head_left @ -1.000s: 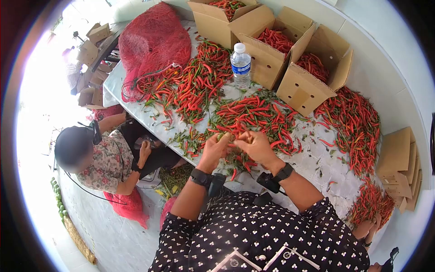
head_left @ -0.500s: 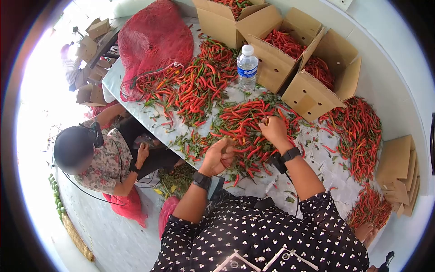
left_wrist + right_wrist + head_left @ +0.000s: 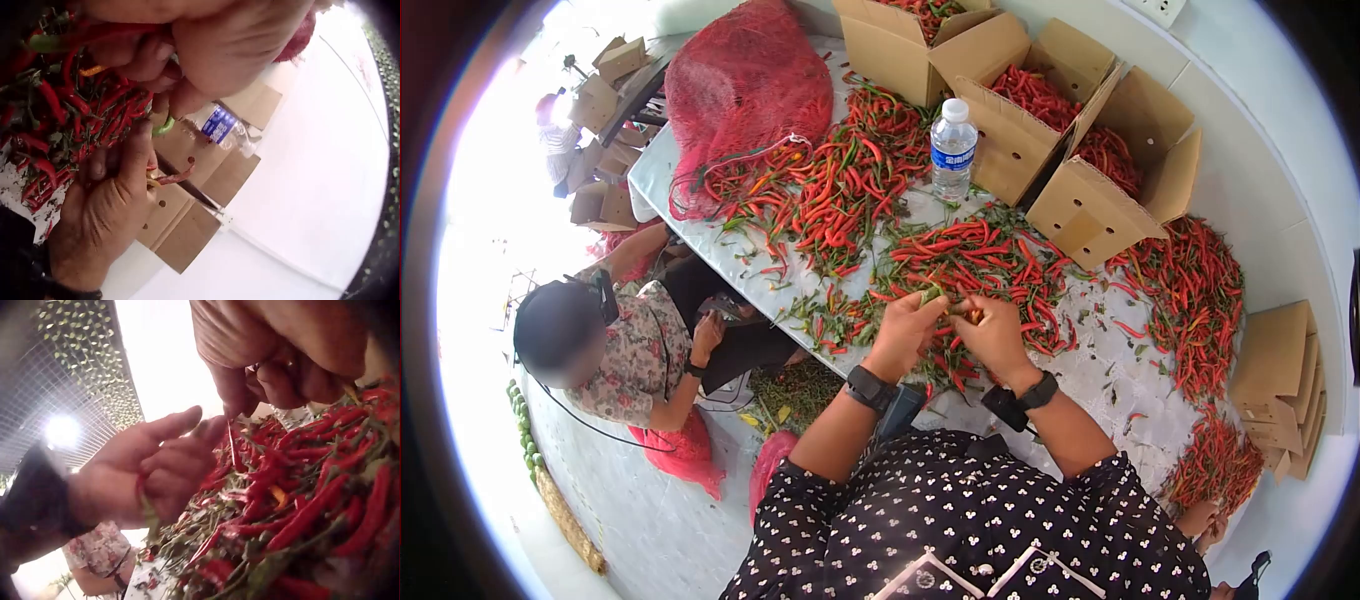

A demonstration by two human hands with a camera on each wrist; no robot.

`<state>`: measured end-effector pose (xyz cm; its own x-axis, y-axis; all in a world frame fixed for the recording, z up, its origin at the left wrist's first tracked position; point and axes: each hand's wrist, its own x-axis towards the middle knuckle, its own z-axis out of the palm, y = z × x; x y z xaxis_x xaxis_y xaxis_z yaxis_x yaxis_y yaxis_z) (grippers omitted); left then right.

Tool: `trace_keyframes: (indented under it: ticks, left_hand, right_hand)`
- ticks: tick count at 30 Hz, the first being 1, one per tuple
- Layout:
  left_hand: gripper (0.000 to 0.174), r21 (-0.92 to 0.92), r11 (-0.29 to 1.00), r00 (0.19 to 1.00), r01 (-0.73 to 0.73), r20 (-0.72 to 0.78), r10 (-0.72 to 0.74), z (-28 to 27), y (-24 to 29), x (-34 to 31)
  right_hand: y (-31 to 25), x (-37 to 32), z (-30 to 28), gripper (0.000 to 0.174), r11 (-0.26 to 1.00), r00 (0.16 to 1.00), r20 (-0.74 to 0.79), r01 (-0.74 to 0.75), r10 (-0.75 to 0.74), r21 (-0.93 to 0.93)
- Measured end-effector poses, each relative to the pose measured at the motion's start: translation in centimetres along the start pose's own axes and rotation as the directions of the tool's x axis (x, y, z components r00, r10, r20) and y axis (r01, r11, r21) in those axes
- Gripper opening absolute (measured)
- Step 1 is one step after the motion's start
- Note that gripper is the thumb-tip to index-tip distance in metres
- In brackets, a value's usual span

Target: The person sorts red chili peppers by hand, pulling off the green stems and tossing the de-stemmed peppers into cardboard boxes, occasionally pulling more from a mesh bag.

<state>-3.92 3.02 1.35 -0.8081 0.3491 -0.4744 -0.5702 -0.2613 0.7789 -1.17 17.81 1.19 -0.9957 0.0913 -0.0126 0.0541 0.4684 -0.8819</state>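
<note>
My left hand [image 3: 908, 335] curls round a red chili pepper [image 3: 106, 32] with a green end, which sticks out from its fingers in the left wrist view. A green stem [image 3: 164, 127] shows between the two hands' fingertips. My right hand [image 3: 996, 345] grips chilies too; a thin, reddish-brown shrivelled one [image 3: 178, 177] pokes out beside its thumb. The hands meet fingertip to fingertip over a loose pile of red chilies [image 3: 970, 250] mixed with green stems and leaves. In the right wrist view a thin red chili [image 3: 235, 447] hangs below the right fingertips.
Cardboard boxes [image 3: 1090, 215] of red chilies stand along the back, beside a water bottle [image 3: 953, 150]. A red mesh bag [image 3: 745, 90] lies at the far left of the table [image 3: 1100, 350]. More chilies [image 3: 1190, 300] heap at right. Another person [image 3: 630, 340] sits at left.
Half a second ago my hands were apart, the right one reaching into the pile. Now it is back against the left, and both hands sit farther right than a second ago.
</note>
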Motion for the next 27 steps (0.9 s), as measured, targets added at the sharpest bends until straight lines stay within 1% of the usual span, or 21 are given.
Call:
trace_keyframes:
  ticks: [2,3,5,6,7,8,9,11,15,16,17,18,19,20,21,22,23,24,25,26,27]
  left_hand:
    - [0.012,-0.022,1.000,1.000,-0.012,0.008,0.012,1.0,0.7,-1.1]
    - [0.012,-0.042,0.999,1.000,-0.020,0.017,0.021,1.2,0.9,-1.5]
    - [0.013,0.019,1.000,1.000,-0.021,0.021,0.021,0.6,0.6,-1.9]
    - [0.013,0.078,0.997,0.999,-0.020,0.027,0.018,0.2,0.5,-2.2]
    - [0.013,0.080,0.997,0.999,-0.021,0.025,0.019,0.0,0.4,-2.5]
    - [0.014,0.165,0.986,0.996,-0.022,0.092,0.007,-0.3,0.4,-2.7]
    - [0.014,0.250,0.968,0.988,-0.030,0.157,-0.010,-0.4,0.3,-2.9]
    - [0.017,0.254,0.966,0.977,-0.049,0.214,-0.007,-0.5,-0.3,-3.1]
    - [0.018,0.216,0.976,0.965,0.022,0.251,-0.077,-0.3,-0.8,-3.3]
    - [0.017,0.174,0.982,0.964,0.071,0.241,-0.112,-0.2,-0.8,-3.2]
    - [0.017,0.178,0.981,0.964,0.069,0.243,-0.112,0.0,-0.9,-3.2]
    - [0.016,0.166,0.981,0.967,0.100,0.216,-0.136,0.2,-0.9,-3.0]
    - [0.015,0.153,0.980,0.969,0.129,0.192,-0.157,0.4,-0.7,-2.8]
    - [0.015,0.157,0.980,0.968,0.124,0.196,-0.154,0.3,-0.5,-2.5]
    - [0.015,-0.035,0.984,0.965,0.177,0.201,-0.167,-0.1,-0.2,-2.1]
    - [0.016,-0.224,0.949,0.963,0.219,0.209,-0.173,-0.7,0.4,-1.5]
    - [0.016,-0.224,0.951,0.964,0.215,0.207,-0.169,-1.6,1.2,-0.9]
    - [0.017,-0.422,0.897,0.981,0.132,0.187,-0.057,-2.7,2.4,0.1]
    - [0.019,-0.602,0.797,0.988,0.046,0.144,0.052,-3.6,3.6,1.0]
    - [0.019,-0.607,0.794,0.988,0.041,0.143,0.058,-4.4,4.8,1.8]
    - [0.019,-0.648,0.760,0.988,-0.046,0.081,0.129,-5.1,5.9,2.8]
  right_hand:
    - [-0.1,-0.9,0.0,0.020,0.981,0.990,0.026,0.140,-0.138,-0.133]
    - [-0.1,-1.1,-0.1,0.020,0.981,0.990,0.027,0.142,-0.140,-0.130]
    - [-0.2,-1.5,-0.6,0.016,0.970,0.967,0.238,-0.143,0.095,0.196]
    - [-0.3,-1.4,-1.0,0.016,0.970,0.967,0.239,-0.142,0.093,0.198]
    - [-0.7,-1.1,-1.6,0.014,0.903,0.959,0.247,-0.225,0.139,0.365]
    - [-1.0,-0.8,-2.2,0.013,0.802,0.948,0.263,-0.297,0.181,0.518]
    - [-0.8,-0.6,-2.5,0.013,0.803,0.949,0.261,-0.293,0.177,0.520]
    - [-0.2,-0.4,-2.8,0.011,0.685,0.852,0.490,-0.468,0.182,0.559]
    - [0.2,-0.9,-2.6,0.013,0.712,0.855,0.500,-0.437,0.139,0.549]
    - [0.0,-1.3,-2.3,0.013,0.893,0.938,0.335,-0.227,0.093,0.388]
    - [-0.1,-1.7,-2.0,0.014,0.987,0.984,0.177,-0.025,-0.004,0.160]
    - [-0.2,-1.8,-1.9,0.014,0.986,0.985,0.171,-0.023,-0.005,0.163]
    - [-0.4,-1.8,-1.9,0.013,0.980,0.979,0.037,0.200,-0.200,-0.009]
    - [-0.6,-1.8,-2.0,0.013,0.899,0.913,-0.059,0.385,-0.404,-0.207]
    - [-0.5,-1.7,-2.2,0.013,0.897,0.910,-0.061,0.389,-0.409,-0.209]
    - [-0.3,-1.6,-2.7,0.013,0.973,0.971,-0.091,0.214,-0.222,-0.093]
    - [0.1,-1.6,-3.0,0.012,0.999,0.996,-0.092,0.021,-0.018,0.030]
    - [1.4,-1.6,-3.4,0.014,0.993,0.995,-0.093,-0.012,0.023,0.116]
    - [2.2,-1.8,-3.8,0.014,0.993,0.996,-0.090,-0.008,0.019,0.114]
    - [3.0,-2.0,-4.2,0.014,0.989,0.993,-0.085,-0.069,0.081,0.128]
    - [3.6,-2.3,-4.6,0.014,0.981,0.986,-0.082,-0.130,0.142,0.141]
